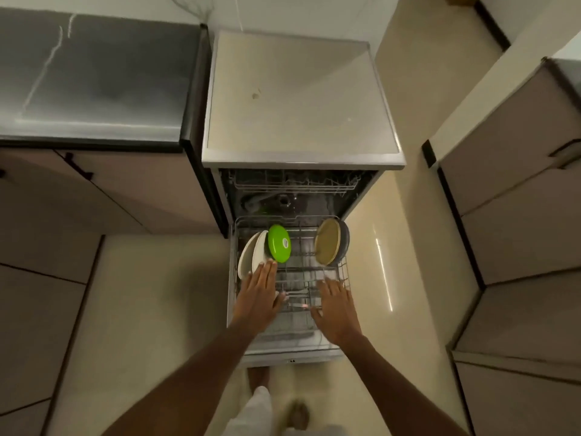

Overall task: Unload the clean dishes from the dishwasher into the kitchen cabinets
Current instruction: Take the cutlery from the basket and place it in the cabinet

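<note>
From the head view I look straight down at the open dishwasher [301, 171], its lower rack [290, 278] pulled out over the dropped door. Both my hands are spread flat with fingers apart, and neither holds anything. My left hand [259, 294] reaches to the rack's left side, its fingertips [267, 264] at the lower edge of the 2 white plates [251, 256] standing on edge there; whether they touch, I cannot tell. Just beyond those plates stands a green plate [279, 243], also on edge. My right hand [338, 306] hovers over the rack's near right part, above some cutlery [298, 298] lying in the wires, too blurred to name piece by piece. Farther off on the right, well apart from that hand, stands a tan plate [328, 246] with a dark one [344, 240] behind it.

I judge the step in hand to be taking out the first plates on the left. To do it well I should close thumb and fingers around a rim, lift straight up along the tines so nothing catches, and steady the neighbour with my other hand so it does not tip. Clean plates may be slippery, so I should take 1 or 2 at a time. The cabinets [515, 215] on either side are shut, so I need 1 hand free for a door.
</note>
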`<state>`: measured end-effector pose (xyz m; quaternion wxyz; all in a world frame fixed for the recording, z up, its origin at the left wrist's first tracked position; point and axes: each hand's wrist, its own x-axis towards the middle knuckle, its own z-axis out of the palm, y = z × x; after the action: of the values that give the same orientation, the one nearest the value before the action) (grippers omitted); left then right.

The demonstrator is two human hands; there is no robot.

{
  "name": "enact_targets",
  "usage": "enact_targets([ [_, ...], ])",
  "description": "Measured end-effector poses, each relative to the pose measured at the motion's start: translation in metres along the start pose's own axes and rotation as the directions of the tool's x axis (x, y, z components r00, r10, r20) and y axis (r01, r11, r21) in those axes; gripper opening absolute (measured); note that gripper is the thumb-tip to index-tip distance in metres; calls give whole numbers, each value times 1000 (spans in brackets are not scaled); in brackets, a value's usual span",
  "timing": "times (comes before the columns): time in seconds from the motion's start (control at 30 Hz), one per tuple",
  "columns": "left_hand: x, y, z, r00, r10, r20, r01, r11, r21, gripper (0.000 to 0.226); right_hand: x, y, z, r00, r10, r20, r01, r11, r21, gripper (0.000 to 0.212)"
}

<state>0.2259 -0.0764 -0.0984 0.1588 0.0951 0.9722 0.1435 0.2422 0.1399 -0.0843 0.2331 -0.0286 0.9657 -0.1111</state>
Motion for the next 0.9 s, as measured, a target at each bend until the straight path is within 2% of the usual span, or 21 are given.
enact_targets([
  [0.27, 80, -43, 187, 996, -72, 56, 71, 997, 24, 69, 139, 54, 160, 993, -102, 55, 99, 993, 62, 72],
  [0.5, 124, -76, 325, 982, -159, 100, 160, 987, 1, 74, 225, 100, 289, 978, -185, 99, 184, 983, 16, 54],
  [0.6, 123, -84, 360, 973, -187, 134, 190, 982, -14, 74, 247, 109, 321, 954, -263, 145, 263, 965, 25, 43],
  [0.67, 121, -85, 376, 973, -190, 129, 194, 981, -19, 77, 257, 111, 334, 944, -305, 126, 306, 952, 13, 41],
  [0.9, 121, -82, 393, 972, -208, 106, 214, 975, -51, 76, 269, 110, 344, 929, -362, 79, 369, 924, -102, 51],
])
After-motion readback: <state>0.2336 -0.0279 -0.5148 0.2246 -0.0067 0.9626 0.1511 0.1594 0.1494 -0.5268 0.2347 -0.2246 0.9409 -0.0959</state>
